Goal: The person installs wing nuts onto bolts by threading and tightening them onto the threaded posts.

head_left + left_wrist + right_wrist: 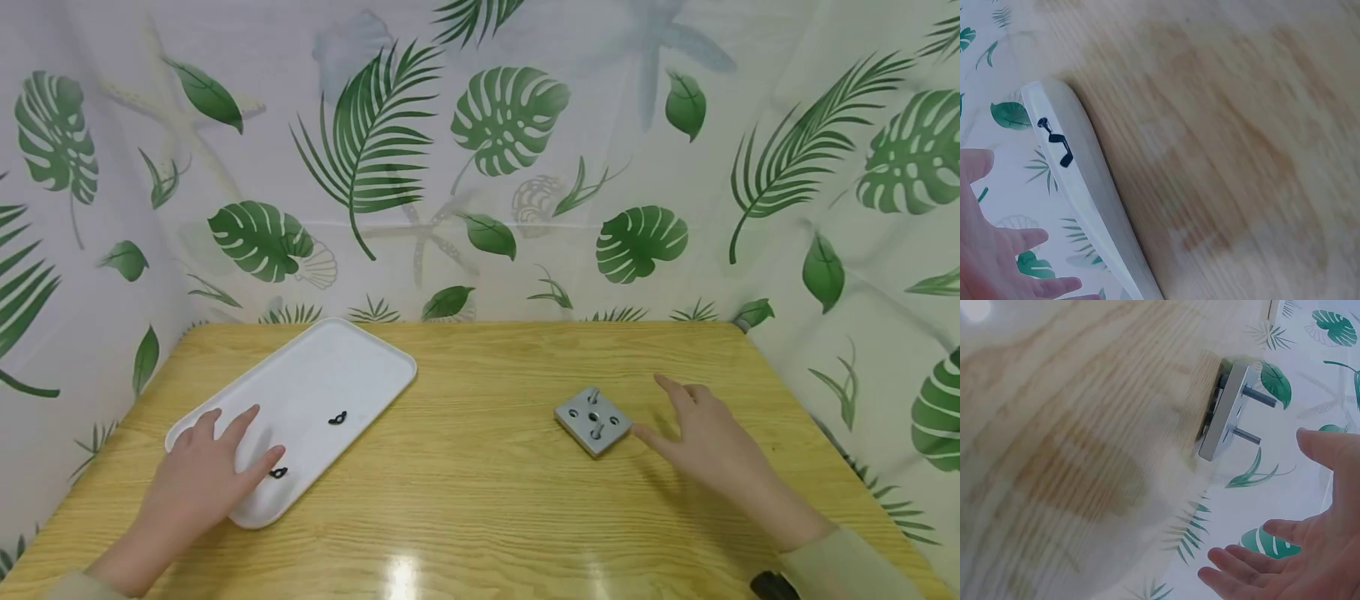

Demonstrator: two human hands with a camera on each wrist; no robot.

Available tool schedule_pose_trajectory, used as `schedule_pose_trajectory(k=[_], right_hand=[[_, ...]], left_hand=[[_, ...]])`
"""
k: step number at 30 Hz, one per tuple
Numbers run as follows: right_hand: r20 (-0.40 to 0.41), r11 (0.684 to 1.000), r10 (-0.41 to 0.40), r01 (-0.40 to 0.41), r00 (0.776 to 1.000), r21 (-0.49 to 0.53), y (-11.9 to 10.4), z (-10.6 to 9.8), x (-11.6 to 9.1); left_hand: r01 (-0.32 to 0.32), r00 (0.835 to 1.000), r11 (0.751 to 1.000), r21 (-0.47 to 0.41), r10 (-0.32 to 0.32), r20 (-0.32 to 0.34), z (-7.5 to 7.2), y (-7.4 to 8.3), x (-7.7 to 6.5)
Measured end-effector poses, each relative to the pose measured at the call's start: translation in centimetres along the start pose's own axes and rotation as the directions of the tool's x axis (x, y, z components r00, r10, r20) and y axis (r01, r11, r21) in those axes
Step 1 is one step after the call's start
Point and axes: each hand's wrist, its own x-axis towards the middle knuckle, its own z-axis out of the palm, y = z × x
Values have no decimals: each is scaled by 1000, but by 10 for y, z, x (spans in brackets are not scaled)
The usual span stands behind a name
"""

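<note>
A white tray (330, 367) lies at an angle on the left, with two small black wing nuts (338, 418) (1062, 139) on it. My left hand (197, 471) hovers over the tray's near end, fingers spread and holding nothing; its thumb overlaps the nearer wing nut (278, 472) in the head view. Right of the middle sits a square grey metal plate (583, 435) with several holes. Two threaded bolts (1260, 397) stick up from its top. My right hand (712, 442) is just right of the plate, fingers extended and nothing in them, thumb tip close to the plate's corner.
The wooden table (450, 483) runs back to a leaf-printed cloth (480, 192) hanging behind and at both sides. Dark pieces (1210, 412) show under the plate in the right wrist view. A black item (774, 585) shows at the right sleeve.
</note>
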Motion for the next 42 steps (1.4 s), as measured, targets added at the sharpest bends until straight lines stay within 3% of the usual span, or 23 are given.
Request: schedule_pose_trajectory(k=[11, 19, 26, 31, 37, 42], right_hand=[[54, 993, 43, -49, 998, 106, 6, 11, 13], [87, 976, 10, -29, 996, 214, 11, 20, 23], [107, 958, 16, -46, 994, 284, 10, 27, 27], [123, 929, 47, -88, 991, 358, 6, 30, 30], [167, 885, 76, -144, 983, 444, 5, 29, 33], [157, 893, 79, -140, 984, 428, 6, 31, 35]], left_hand=[[107, 993, 994, -23, -106, 42, -6, -20, 3], [153, 983, 987, -40, -148, 104, -6, -33, 9], [214, 973, 975, -54, -207, 102, -1, -46, 11], [262, 960, 962, -81, -252, 122, 2, -57, 11], [357, 929, 923, -143, -333, 164, 2, -57, 11], [374, 923, 914, -158, -350, 159, -1, -55, 12]])
